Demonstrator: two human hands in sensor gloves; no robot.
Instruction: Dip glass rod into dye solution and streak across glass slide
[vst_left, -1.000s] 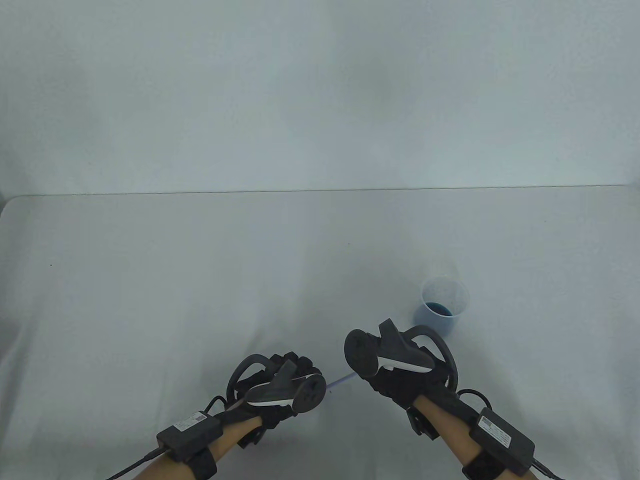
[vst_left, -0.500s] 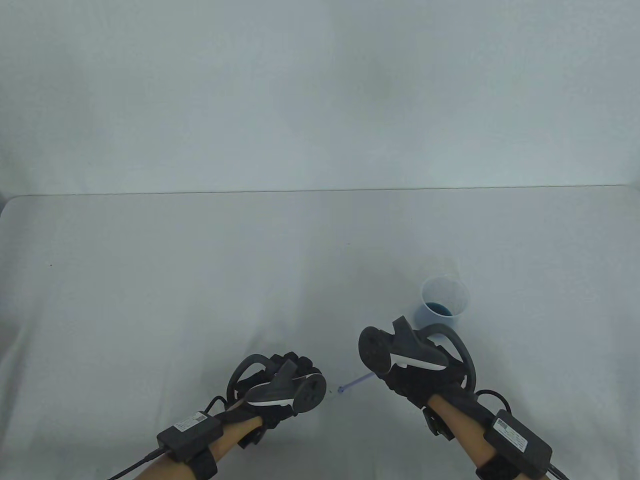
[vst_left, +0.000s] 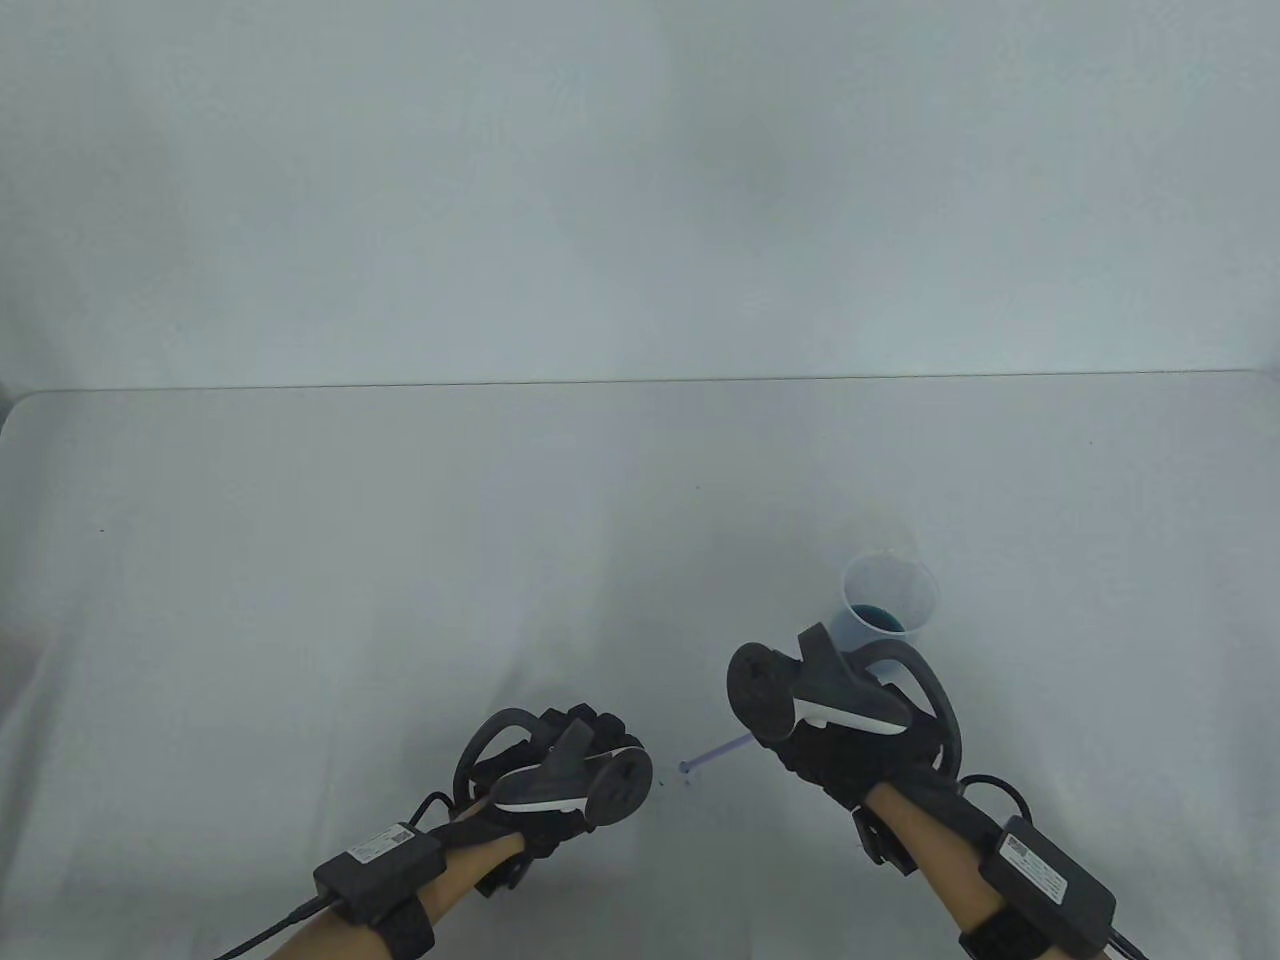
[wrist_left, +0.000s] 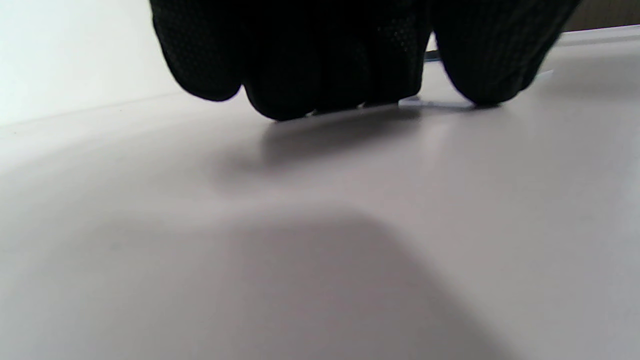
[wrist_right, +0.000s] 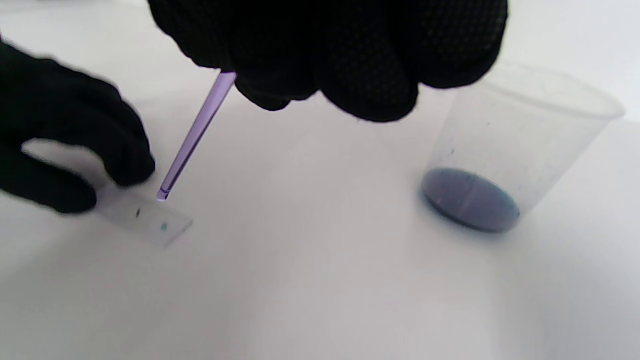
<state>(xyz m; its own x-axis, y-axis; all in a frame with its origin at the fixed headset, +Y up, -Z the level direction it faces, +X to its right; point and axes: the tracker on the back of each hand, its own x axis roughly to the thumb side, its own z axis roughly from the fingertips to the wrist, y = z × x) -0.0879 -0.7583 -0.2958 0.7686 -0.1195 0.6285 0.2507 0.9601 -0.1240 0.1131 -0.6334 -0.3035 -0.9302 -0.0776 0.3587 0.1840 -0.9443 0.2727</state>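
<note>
A pale table (vst_left: 300, 560) runs back to a plain grey wall; both gloved hands work at its near edge.

Key relation: the slide (wrist_right: 145, 217) lies flat on the table between the hands, just left of the rod (wrist_right: 192, 137) tip. The rod slants down and to the left out of the right hand (vst_left: 830, 720), its long axis pointing toward the left hand (vst_left: 550, 770). In the right wrist view the tip sits at the slide's far edge, at or just above the glass; contact cannot be confirmed. The slide's long axis runs from the left hand's fingertips (wrist_right: 130, 170) out toward the right hand. Two small dye marks show on it, one dark, one teal.

Hand states: the right hand's fingers are closed around the upper end of the rod. The left hand's fingertips press down on the slide's near end, pinning it to the table; the left wrist view shows them resting on a thin glass edge (wrist_left: 430, 103).

The cup (vst_left: 890, 600), with blue dye in its bottom, stands behind and to the right of the right hand, well apart from the slide. The right hand is the nearer to it.

Hidden or unclear: in the table view the slide is almost invisible against the table, and only the lower part of the rod shows. The trackers cover the fingers of both hands. Whether a continuous streak exists cannot be made out.
</note>
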